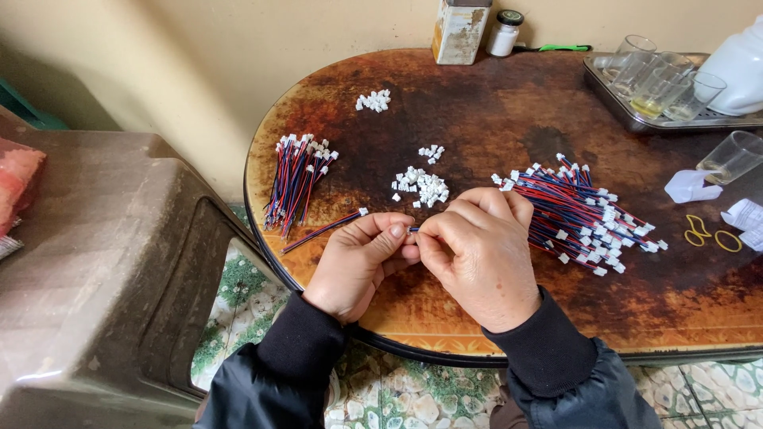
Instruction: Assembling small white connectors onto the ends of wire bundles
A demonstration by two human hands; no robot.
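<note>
My left hand pinches a thin red-and-blue wire that runs out to the left and ends in a white connector. My right hand meets it, fingertips closed on the wire's other end where the hands touch. Just beyond my fingers lies a small heap of white plastic connectors. A large pile of red-and-blue wires with white connectors lies right of my right hand. A neater bundle of the same wires lies at the table's left.
Brown oval table against a wall. Two more small heaps of connectors lie farther back. A metal tray of glasses, a tin, a small jar, a glass, paper scraps and yellow rubber bands at right. Plastic stool at left.
</note>
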